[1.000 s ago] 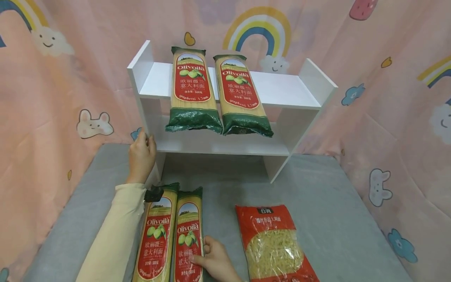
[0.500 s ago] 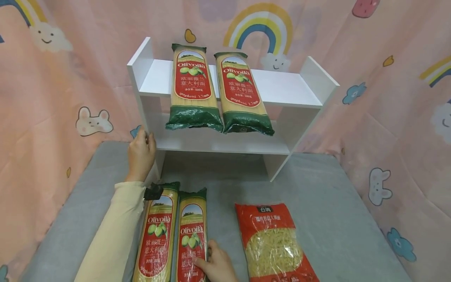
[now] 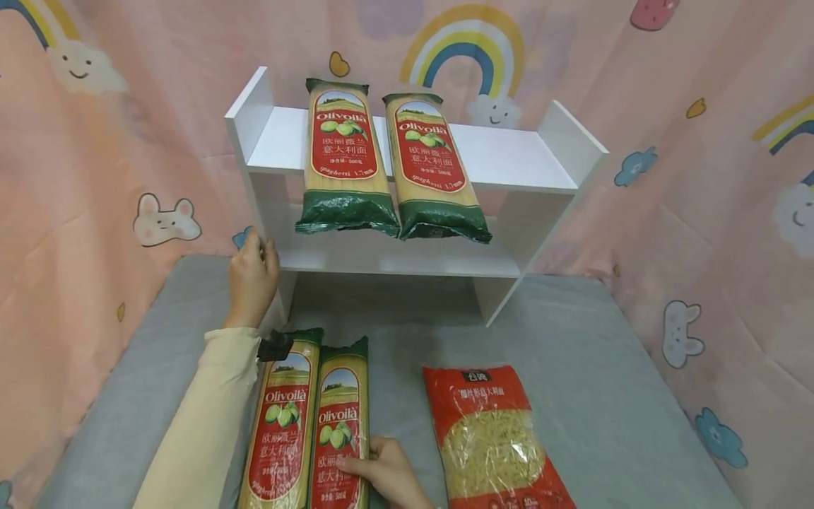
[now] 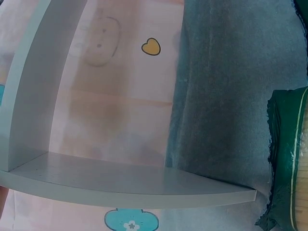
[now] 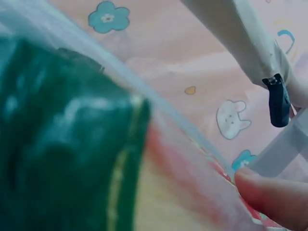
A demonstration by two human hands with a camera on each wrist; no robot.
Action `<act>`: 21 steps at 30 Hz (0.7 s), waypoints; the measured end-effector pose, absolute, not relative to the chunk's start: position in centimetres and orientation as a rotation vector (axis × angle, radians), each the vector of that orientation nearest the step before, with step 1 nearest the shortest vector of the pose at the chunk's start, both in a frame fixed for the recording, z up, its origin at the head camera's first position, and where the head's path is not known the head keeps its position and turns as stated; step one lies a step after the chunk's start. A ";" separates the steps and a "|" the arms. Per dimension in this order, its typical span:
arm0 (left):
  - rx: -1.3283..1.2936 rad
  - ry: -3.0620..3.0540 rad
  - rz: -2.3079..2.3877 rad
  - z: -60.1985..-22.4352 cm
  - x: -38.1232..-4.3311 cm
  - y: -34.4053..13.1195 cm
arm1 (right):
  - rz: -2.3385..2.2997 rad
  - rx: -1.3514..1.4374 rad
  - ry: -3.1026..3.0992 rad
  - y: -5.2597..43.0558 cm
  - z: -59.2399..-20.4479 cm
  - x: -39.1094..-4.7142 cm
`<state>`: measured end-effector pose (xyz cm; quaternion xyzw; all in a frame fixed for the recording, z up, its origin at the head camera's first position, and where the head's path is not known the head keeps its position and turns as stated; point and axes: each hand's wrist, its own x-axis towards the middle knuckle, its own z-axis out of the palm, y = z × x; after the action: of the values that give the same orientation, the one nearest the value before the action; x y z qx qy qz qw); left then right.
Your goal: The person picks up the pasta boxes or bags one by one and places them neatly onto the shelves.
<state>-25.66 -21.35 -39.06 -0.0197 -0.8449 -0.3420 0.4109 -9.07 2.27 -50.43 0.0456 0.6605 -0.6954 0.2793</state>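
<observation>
My left hand (image 3: 252, 283) grips the left side panel of a white shelf unit (image 3: 515, 157) with curled fingers. In the left wrist view the shelf board and panel (image 4: 130, 180) fill the left part, with just a sliver of finger showing. My right hand (image 3: 389, 472) pinches the right edge of a spaghetti pack (image 3: 339, 396), thumb on its front. That pack lies alongside a second spaghetti pack (image 3: 282, 424), partly behind the left sleeve. Up close in the right wrist view are the held pack's green end (image 5: 67, 139) and my thumb (image 5: 269, 197).
Two more spaghetti packs (image 3: 345, 141) (image 3: 432, 155) lie on the top shelf, their green ends jutting over the front edge. A red bag of spiral pasta (image 3: 490, 445) is on the grey cloth (image 3: 591, 396) at the right. A patterned pink curtain (image 3: 661, 233) surrounds the surface.
The right hand's spaghetti pack shifted slightly right, then back left against its neighbour. The left hand stays at the shelf panel.
</observation>
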 end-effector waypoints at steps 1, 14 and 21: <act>-0.048 -2.127 -0.864 -39.1 -25.6 -21.4 | -1.859 0.107 1.787 2.3 -50.5 -9.1; -0.038 -2.124 -0.853 -39.3 -25.8 -21.5 | -1.729 0.033 1.939 2.4 -51.1 -9.2; -0.035 -2.126 -0.854 -39.2 -25.7 -21.5 | -1.854 0.055 1.793 2.4 -51.6 -9.2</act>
<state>-25.73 -21.48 -39.20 -0.0138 -0.8451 -0.3395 0.4126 -9.18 2.38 -51.64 0.0204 0.6680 -0.6903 0.2773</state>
